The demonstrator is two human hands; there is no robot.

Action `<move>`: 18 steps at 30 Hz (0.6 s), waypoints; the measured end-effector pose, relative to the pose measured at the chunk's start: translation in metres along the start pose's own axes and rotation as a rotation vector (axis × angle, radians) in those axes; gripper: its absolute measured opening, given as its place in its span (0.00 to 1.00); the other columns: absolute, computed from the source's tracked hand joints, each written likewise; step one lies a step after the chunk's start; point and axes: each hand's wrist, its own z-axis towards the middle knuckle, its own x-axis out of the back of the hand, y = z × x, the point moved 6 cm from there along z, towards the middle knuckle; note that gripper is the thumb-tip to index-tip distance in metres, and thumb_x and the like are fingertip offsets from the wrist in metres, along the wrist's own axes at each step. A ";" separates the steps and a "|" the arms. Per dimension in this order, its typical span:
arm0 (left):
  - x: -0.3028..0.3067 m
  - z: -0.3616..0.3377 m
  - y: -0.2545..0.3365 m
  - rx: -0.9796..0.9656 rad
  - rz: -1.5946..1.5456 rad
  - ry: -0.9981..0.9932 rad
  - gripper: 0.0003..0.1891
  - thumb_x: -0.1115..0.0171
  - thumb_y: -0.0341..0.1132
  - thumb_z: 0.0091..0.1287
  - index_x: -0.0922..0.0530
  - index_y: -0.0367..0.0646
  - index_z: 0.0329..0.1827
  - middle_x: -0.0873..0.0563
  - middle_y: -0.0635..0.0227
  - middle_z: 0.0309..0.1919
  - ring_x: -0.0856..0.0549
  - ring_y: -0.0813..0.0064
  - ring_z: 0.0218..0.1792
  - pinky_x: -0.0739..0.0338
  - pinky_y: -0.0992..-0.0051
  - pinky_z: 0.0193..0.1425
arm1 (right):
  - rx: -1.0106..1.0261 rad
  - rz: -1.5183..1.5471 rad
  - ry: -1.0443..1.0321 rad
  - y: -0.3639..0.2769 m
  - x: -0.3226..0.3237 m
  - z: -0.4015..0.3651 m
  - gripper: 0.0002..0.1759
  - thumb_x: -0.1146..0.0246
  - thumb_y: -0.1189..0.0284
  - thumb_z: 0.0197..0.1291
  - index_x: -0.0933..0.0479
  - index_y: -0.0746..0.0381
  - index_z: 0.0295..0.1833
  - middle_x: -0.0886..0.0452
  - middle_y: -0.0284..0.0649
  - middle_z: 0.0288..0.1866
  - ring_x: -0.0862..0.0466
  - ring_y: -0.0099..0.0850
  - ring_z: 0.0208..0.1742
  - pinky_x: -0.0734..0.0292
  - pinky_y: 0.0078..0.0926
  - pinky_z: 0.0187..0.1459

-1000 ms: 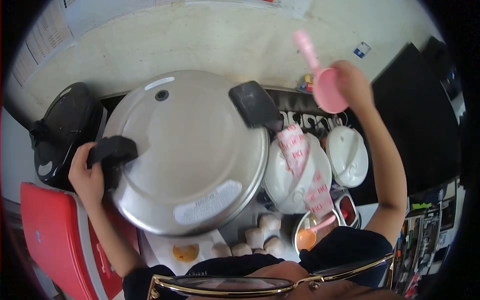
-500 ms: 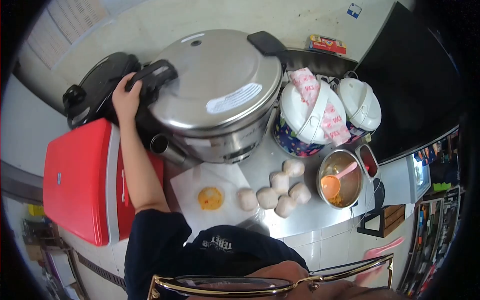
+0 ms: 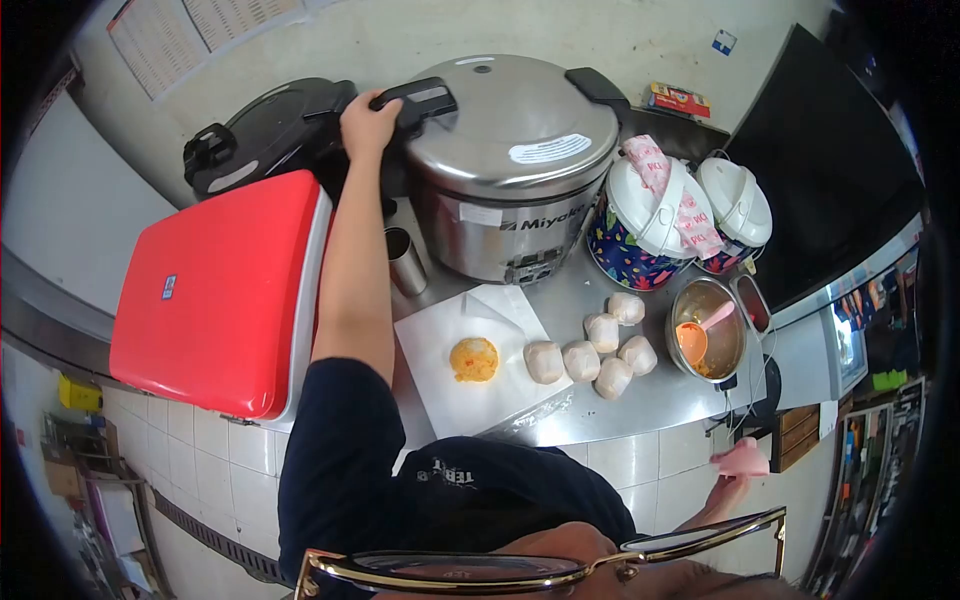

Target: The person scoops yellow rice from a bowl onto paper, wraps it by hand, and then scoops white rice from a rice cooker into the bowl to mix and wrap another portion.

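Gripping the black handle (image 3: pixel 420 98) of the steel cooker (image 3: pixel 515 150) on the counter (image 3: pixel 560 295), I am clamping my left hand's (image 3: pixel 366 125) fingers around it. My right hand (image 3: pixel 722 492) is hanging well below, fingers closing around a pink scoop (image 3: pixel 742 460) sticking up just above them.

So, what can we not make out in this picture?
Head view:
Inside of the cooker: hidden by its lid, which the left hand grips by the handle.
Pink scoop in the right hand: blurred, contents unclear.
Wall sheets: print too small.
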 end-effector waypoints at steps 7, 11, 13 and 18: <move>-0.013 -0.022 0.034 0.144 0.017 -0.010 0.23 0.33 0.46 0.48 0.17 0.47 0.47 0.14 0.58 0.43 0.16 0.59 0.46 0.24 0.67 0.51 | -0.060 -0.167 0.367 0.021 0.040 -0.038 0.39 0.40 0.44 0.57 0.32 0.65 0.61 0.22 0.43 0.49 0.21 0.36 0.45 0.25 0.29 0.42; -0.028 -0.005 0.025 0.014 0.060 -0.442 0.26 0.38 0.57 0.55 0.18 0.47 0.49 0.15 0.60 0.47 0.17 0.63 0.49 0.26 0.69 0.55 | -0.314 0.063 0.123 0.043 0.049 -0.052 0.41 0.43 0.42 0.57 0.35 0.64 0.64 0.23 0.42 0.50 0.22 0.32 0.40 0.28 0.28 0.40; -0.049 0.019 -0.006 0.106 -0.307 -0.744 0.29 0.48 0.58 0.66 0.20 0.40 0.52 0.16 0.61 0.48 0.18 0.68 0.48 0.29 0.71 0.57 | -0.400 0.328 0.096 0.057 0.048 -0.051 0.37 0.42 0.48 0.58 0.36 0.63 0.65 0.26 0.42 0.53 0.23 0.31 0.39 0.27 0.30 0.38; -0.049 0.014 0.010 0.178 -0.501 -0.879 0.18 0.46 0.42 0.71 0.20 0.35 0.51 0.15 0.72 0.42 0.20 0.81 0.44 0.29 0.78 0.53 | -0.420 0.238 -0.151 0.089 -0.012 -0.044 0.40 0.35 0.70 0.53 0.45 0.61 0.70 0.30 0.43 0.58 0.23 0.31 0.47 0.21 0.32 0.46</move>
